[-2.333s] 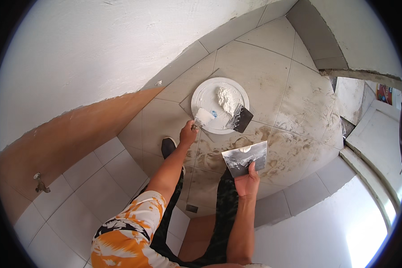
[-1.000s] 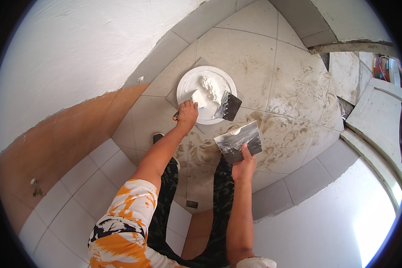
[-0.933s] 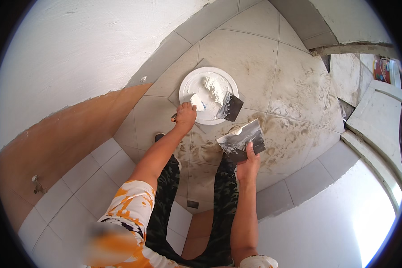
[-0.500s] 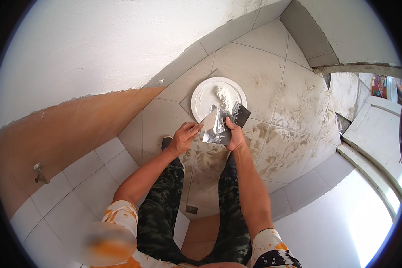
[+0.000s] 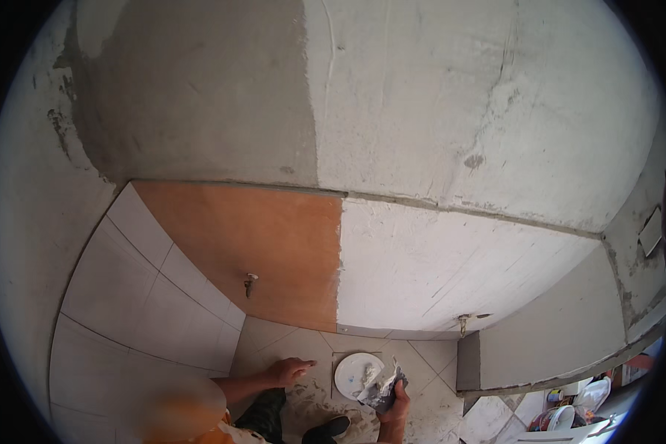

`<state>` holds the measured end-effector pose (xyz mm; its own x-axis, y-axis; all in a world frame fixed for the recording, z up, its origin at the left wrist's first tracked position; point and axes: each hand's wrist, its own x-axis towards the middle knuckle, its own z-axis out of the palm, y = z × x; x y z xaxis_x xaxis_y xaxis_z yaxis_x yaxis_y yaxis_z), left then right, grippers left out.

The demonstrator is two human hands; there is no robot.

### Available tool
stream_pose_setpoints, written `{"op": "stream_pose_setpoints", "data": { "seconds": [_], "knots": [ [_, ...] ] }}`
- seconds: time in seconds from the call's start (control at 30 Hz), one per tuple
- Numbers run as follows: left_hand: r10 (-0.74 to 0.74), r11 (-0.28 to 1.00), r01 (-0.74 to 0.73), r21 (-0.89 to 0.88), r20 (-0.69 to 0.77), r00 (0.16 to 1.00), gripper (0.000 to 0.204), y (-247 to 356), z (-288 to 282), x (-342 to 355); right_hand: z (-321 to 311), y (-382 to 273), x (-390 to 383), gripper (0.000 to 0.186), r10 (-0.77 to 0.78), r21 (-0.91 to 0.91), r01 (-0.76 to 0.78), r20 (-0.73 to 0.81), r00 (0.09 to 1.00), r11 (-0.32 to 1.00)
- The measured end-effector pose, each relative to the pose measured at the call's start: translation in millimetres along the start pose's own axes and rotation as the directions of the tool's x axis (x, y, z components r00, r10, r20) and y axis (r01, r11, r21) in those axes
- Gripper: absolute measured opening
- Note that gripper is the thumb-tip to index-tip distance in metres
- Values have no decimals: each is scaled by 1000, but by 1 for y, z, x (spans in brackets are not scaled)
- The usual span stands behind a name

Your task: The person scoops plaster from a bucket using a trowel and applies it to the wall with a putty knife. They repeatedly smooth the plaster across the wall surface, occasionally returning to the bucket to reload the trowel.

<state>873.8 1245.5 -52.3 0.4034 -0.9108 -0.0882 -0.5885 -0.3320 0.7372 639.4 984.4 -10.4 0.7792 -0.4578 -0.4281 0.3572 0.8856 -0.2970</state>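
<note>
My left hand [image 5: 288, 371], low at centre, is closed around something I cannot make out, left of a round white tray [image 5: 349, 369]. My right hand [image 5: 397, 407] grips a grey flat metal blade [image 5: 383, 401] heaped with thick white paste [image 5: 388, 379], held over the tray's lower right part. More white paste and a small blue mark show on the tray, which sits on the tiled floor [image 5: 281, 337]. The paste and blade hide part of the tray.
Ahead rises a wall with orange [image 5: 214, 229] and white [image 5: 436, 266] lower sections, each with a tap [image 5: 249, 283] [image 5: 463, 323]. Pale tiles [image 5: 111, 274] line the left wall. A low partition [image 5: 547, 318] stands right, with buckets [image 5: 562, 419] beyond it. My dark shoe [image 5: 329, 428] is below.
The view has tilted up onto the wall, so tray and hands sit lower in frame. My hands have moved apart, and the blade in my right hand now carries a heap of paste.
</note>
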Motion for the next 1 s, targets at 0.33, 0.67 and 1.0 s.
{"op": "stream_pose_setpoints", "data": {
  "seconds": [0.33, 0.67, 1.0],
  "knots": [
    [-540, 816, 398, -419, -308, 783, 34, 17, -92, -166, 289, 66, -32, 44, 187, -168, -140, 304, 934, 976],
    [-699, 568, 447, -691, -119, 706, 30, -77, -174, -284, 488, 122, 53, 28, -406, -223, 430, 145, 902, 875],
    [-738, 463, 379, -801, -111, 666, 32, -84, -216, -320, 573, 98, 86, 24, -463, -422, 416, -10, 886, 806]
  ]
}}
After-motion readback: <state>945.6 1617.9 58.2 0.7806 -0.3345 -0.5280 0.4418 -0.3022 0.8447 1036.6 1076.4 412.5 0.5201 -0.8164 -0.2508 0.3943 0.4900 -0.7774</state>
